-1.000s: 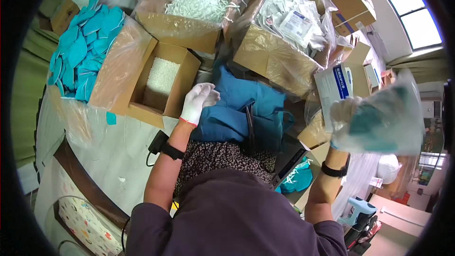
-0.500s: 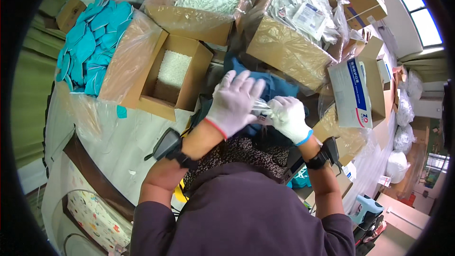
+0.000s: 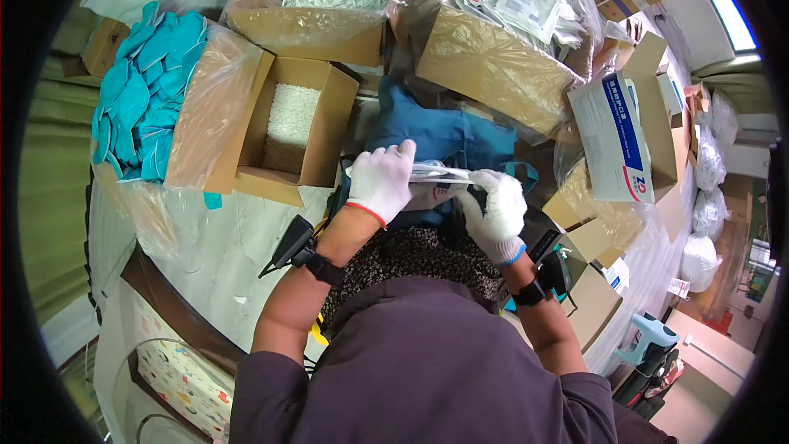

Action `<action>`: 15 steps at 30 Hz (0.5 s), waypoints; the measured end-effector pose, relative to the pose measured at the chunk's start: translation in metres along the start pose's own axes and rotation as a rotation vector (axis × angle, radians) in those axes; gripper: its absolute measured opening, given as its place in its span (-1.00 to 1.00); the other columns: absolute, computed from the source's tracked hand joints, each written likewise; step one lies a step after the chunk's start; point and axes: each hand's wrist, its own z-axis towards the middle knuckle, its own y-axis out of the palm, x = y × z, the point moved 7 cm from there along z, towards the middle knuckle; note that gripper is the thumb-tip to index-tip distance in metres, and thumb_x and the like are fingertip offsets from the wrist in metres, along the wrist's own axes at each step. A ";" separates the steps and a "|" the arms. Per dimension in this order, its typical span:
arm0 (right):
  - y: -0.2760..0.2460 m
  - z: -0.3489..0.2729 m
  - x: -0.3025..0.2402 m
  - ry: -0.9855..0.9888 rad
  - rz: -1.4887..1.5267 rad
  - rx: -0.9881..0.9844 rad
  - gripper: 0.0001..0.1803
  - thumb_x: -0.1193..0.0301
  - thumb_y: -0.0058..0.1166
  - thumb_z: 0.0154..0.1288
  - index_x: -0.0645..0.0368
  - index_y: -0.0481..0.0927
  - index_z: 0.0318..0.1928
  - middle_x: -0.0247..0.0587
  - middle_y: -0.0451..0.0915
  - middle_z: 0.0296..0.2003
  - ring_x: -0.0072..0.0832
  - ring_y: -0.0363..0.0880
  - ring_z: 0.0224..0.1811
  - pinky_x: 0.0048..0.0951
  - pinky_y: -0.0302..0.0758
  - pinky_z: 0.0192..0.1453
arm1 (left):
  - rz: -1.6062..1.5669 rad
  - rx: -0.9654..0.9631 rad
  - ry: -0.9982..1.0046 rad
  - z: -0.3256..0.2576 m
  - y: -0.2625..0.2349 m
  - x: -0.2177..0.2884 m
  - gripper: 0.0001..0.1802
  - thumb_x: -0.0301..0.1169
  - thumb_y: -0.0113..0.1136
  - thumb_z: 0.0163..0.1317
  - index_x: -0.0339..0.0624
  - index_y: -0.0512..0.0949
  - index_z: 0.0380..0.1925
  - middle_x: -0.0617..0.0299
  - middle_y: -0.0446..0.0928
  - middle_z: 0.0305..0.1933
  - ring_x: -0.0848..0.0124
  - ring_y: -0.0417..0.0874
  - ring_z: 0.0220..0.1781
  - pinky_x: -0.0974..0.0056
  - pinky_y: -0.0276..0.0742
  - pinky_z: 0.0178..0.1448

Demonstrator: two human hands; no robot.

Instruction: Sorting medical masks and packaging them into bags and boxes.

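A clear plastic packet with a printed patch stretches between my two hands, above my lap. My left hand, in a white glove with a red cuff edge, is closed on its left end. Fingers of my right hand, in a white glove with a blue cuff edge, pinch the packet's right end. What lies inside the packet cannot be made out. Just beyond the hands lies dark blue cloth, and black speckled fabric covers my lap.
Teal cup-shaped pieces heap at the left. Beside them an open carton holds small white pieces. Farther back, one plastic-lined carton holds white cords and another flat white packets. A white-and-blue carton stands right.
My left hand went from spread fingers over the packet to a closed grip on its left end. My right hand shifted slightly right and down, and the packet now stretches out between both hands.
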 end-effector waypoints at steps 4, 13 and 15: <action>-0.007 0.011 -0.010 -0.114 -0.085 0.073 -0.73 0.42 0.30 0.03 0.06 0.63 -0.19 -0.24 0.61 -0.38 -0.13 0.58 -0.32 -0.14 0.47 -0.20 | -0.005 -0.020 -0.021 0.002 0.001 -0.001 -0.74 -0.43 0.18 0.07 -0.12 0.41 -0.21 0.13 0.61 -0.37 0.17 0.70 -0.27 0.08 0.56 -0.21; 0.017 -0.003 -0.020 -0.011 0.458 -0.227 -0.75 0.52 0.31 0.04 0.10 0.53 -0.27 -0.14 0.66 -0.17 -0.11 0.66 -0.18 -0.21 0.58 -0.07 | -0.026 -0.080 -0.089 0.001 0.003 -0.012 -0.58 -0.41 0.23 0.06 -0.13 0.39 -0.04 0.06 0.61 -0.23 0.07 0.68 -0.20 0.05 0.57 -0.13; 0.026 -0.008 -0.001 0.259 0.531 -0.199 -0.79 0.56 0.23 0.17 0.14 0.57 -0.17 -0.12 0.66 -0.18 -0.19 0.67 -0.20 -0.28 0.60 -0.13 | -0.019 -0.072 -0.077 0.002 0.002 -0.009 -0.58 -0.42 0.22 0.07 -0.13 0.39 -0.03 0.06 0.62 -0.22 0.07 0.67 -0.20 0.05 0.57 -0.13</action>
